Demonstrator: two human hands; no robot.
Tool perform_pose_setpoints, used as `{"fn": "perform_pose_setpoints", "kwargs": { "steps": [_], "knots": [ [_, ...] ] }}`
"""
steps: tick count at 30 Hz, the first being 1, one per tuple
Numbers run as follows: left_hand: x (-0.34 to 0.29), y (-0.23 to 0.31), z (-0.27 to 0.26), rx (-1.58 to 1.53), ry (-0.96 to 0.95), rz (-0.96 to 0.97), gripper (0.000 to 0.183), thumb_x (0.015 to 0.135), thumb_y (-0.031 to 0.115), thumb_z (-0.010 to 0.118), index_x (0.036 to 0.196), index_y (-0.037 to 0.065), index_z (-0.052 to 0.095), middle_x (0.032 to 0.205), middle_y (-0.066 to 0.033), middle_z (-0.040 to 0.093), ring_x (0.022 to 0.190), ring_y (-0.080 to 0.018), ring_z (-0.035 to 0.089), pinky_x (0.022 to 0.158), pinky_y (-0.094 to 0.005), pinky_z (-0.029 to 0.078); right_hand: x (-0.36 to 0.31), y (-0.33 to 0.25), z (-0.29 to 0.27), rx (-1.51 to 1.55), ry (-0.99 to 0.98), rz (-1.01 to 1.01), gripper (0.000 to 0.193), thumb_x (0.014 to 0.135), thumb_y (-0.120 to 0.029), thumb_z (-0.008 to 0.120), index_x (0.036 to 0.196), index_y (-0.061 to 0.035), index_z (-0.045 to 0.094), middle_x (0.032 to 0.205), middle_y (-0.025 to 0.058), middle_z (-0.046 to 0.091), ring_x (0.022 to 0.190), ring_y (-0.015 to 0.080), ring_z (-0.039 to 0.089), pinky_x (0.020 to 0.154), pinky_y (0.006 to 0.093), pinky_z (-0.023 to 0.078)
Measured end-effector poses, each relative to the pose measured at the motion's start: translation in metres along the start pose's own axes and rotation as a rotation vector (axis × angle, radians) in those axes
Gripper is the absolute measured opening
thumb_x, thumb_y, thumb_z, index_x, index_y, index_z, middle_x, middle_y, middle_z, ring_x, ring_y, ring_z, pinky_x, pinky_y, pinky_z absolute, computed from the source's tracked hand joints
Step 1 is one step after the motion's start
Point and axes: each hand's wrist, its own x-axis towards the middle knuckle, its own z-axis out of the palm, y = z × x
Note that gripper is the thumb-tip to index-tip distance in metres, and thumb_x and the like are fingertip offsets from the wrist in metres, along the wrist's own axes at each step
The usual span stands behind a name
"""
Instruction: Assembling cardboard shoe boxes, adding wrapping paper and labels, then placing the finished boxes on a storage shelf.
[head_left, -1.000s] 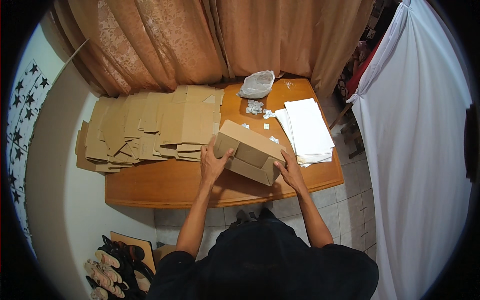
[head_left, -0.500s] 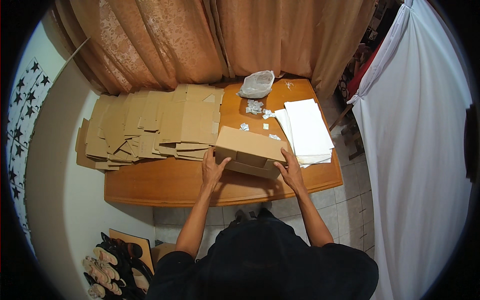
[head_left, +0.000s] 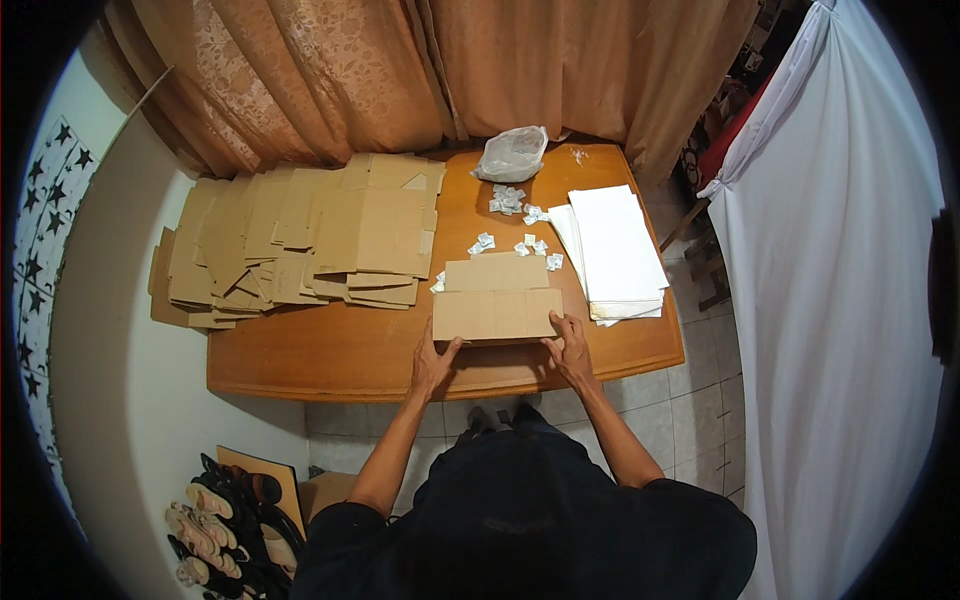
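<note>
A cardboard box lies pressed flat on the wooden bench, near its front edge. The left hand rests at the box's 7 o'clock corner, fingers spread and touching the near edge. The right hand sits at the 5 o'clock corner, fingers loosely spread, fingertips on the cardboard. Neither hand pinches anything.

At 10 o'clock from the box lies a wide, loose stack of flat cardboard. At 3 o'clock, just beside the box, sits a pile of white sheets. Small white packets are scattered at 12 o'clock, with a plastic bag beyond them.

The likely trouble: the box lies close to the bench's front edge, so a pull toward the body could slide it off. A sideways shove might knock the white sheets askew or sweep the nearest packets around.
</note>
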Motion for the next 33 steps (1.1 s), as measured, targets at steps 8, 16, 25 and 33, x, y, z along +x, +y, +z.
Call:
{"fn": "perform_pose_setpoints", "kwargs": {
  "steps": [8,16,25,33],
  "knots": [
    [-0.003,0.003,0.004,0.104,-0.002,-0.136,0.086,0.090,0.056,0.067,0.150,0.000,0.039,0.134,-0.0313,0.056,0.126,-0.0449,0.054,0.104,-0.0500,0.044,-0.002,0.004,0.005,-0.044,-0.095,0.077,0.071,0.088,-0.037,0.076,0.146,-0.0088,0.047,0.133,0.0251,0.047,0.105,0.0369,0.064,0.079,0.0389,0.059],
    [0.012,0.000,0.004,-0.637,-0.175,-0.696,0.060,0.090,0.020,0.076,0.141,0.004,0.049,0.129,-0.0120,0.060,0.117,-0.0257,0.060,0.094,-0.0381,0.057,0.010,0.015,0.011,0.605,-0.247,0.881,0.087,0.083,-0.043,0.082,0.145,-0.0015,0.037,0.119,0.0219,0.058,0.101,0.0275,0.063,0.086,0.0412,0.056],
    [-0.011,0.000,-0.015,-0.949,-0.183,-0.490,0.075,0.090,0.012,0.076,0.151,0.013,0.034,0.137,-0.0078,0.054,0.120,-0.0250,0.059,0.097,-0.0389,0.056,-0.013,0.041,0.010,0.845,-0.173,0.499,0.066,0.074,-0.011,0.090,0.124,-0.0066,0.047,0.123,0.0181,0.059,0.095,0.0230,0.065,0.077,0.0344,0.058],
    [-0.009,-0.033,-0.012,-1.199,-0.221,-0.651,0.075,0.085,0.052,0.075,0.140,0.021,0.035,0.146,-0.0130,0.039,0.133,-0.0330,0.045,0.106,-0.0572,0.042,-0.015,0.024,0.003,0.837,-0.222,0.381,0.062,0.076,-0.011,0.089,0.119,-0.0052,0.044,0.125,0.0162,0.059,0.112,0.0207,0.060,0.090,0.0345,0.055]
  ]
}}
